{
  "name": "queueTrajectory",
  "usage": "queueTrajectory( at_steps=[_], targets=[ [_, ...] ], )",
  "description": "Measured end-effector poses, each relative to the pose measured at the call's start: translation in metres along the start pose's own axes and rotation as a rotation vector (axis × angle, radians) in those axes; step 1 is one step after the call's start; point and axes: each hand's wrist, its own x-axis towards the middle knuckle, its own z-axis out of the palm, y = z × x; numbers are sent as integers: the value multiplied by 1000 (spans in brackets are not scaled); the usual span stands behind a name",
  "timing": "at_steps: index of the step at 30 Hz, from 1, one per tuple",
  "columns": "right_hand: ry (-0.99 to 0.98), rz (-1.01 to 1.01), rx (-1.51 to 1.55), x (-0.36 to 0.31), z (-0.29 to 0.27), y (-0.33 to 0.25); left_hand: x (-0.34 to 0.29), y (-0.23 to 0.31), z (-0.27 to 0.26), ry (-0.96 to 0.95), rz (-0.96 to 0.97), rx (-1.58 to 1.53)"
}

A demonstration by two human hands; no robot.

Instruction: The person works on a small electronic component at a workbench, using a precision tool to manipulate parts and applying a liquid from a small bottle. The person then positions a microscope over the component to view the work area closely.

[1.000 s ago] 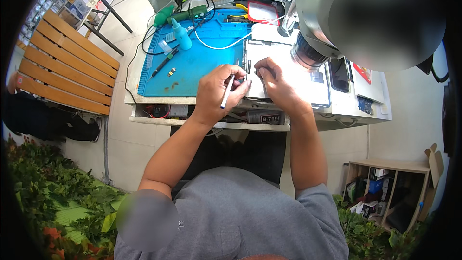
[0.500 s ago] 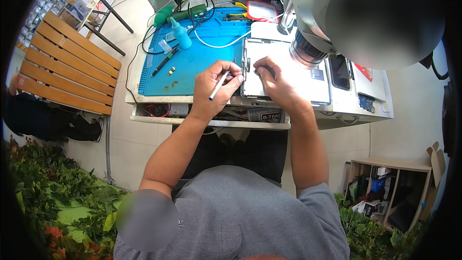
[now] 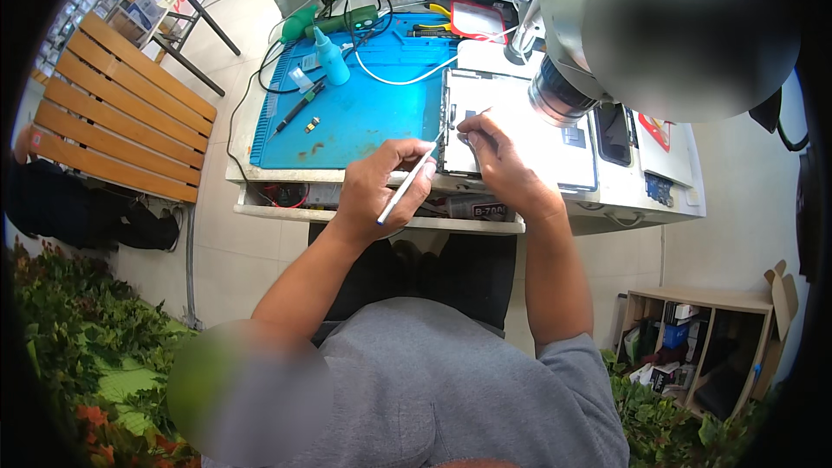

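Observation:
My left hand (image 3: 374, 189) is closed round a slim white pen-like tool (image 3: 400, 194) with a blue rear end; its tip reaches the left edge of the device. That device is a flat white panel in a dark frame (image 3: 494, 94), like an opened tablet, lying on the desk. Over its left part my right hand (image 3: 510, 165) has thumb and fingers pinched together near the same edge. What they pinch, if anything, is too small to make out. A blue work mat (image 3: 373, 113) lies left of the device.
A microscope (image 3: 563, 91) overhangs the panel's right part. On the mat stand a light-blue bottle (image 3: 331, 61), a dark pen-shaped tool (image 3: 295, 114) and a small metal part (image 3: 312, 125). Below the desktop an open drawer (image 3: 347, 217) juts out. A phone (image 3: 614, 134) lies at right.
My left hand has moved slightly down and left, and the white tool now points up toward the device's edge. My right hand stays nearly in place.

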Motion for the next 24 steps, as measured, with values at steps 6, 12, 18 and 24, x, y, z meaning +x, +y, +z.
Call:
queueTrajectory(
  at_steps=[6, 12, 18, 24],
  targets=[
    [175, 185, 582, 4, -13, -16, 0, -6, -2, 103, 184, 95],
    [181, 224, 462, 11, -18, -18, 3, -10, -2, 96, 177, 25],
    [-159, -285, -836, 43, -26, -1, -1, -22, 0, 174, 65, -64],
    [-24, 370, 450, 41, 13, 3, -1, -23, -2, 178, -97, -157]
  ],
)
